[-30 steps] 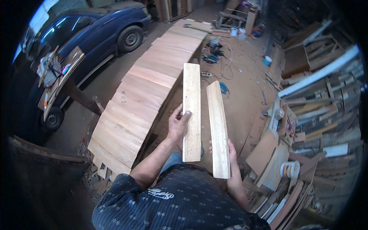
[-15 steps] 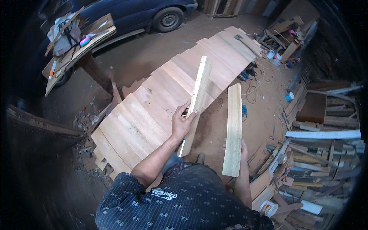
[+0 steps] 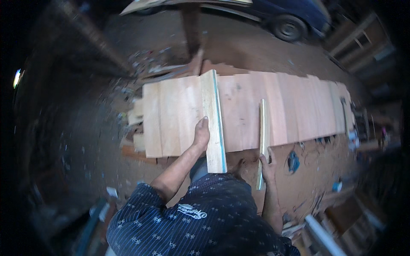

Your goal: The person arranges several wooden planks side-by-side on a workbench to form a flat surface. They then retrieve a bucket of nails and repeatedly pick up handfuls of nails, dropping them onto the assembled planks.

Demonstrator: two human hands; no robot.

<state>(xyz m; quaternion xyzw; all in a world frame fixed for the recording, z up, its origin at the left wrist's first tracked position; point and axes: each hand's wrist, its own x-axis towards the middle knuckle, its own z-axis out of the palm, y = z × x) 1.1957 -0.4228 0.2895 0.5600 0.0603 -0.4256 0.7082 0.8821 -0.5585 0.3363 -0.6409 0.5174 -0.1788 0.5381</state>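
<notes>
My left hand (image 3: 202,133) is closed round a pale wooden board (image 3: 215,149) held upright before me, its broad face showing and a blue-green line along its right edge. The thumb lies on that face; the other fingers are hidden behind it. In my right hand (image 3: 268,165) is a second, narrower-looking wooden board (image 3: 262,132), turned edge-on, gripped near its lower part. The two boards are apart. Beyond them lies a long row of flat planks (image 3: 243,111) side by side, running from left to right.
A dark blue vehicle (image 3: 314,13) stands at the far right. A post (image 3: 190,32) rises behind the planks. Blue tool-like object (image 3: 293,162) lies on the dirt floor at right. Wood scraps and a white strip (image 3: 324,234) lie at lower right.
My view has swung left, so the plank row now runs nearly across it. The left board has turned to show its broad face; the right board has turned edge-on. Both stay held.
</notes>
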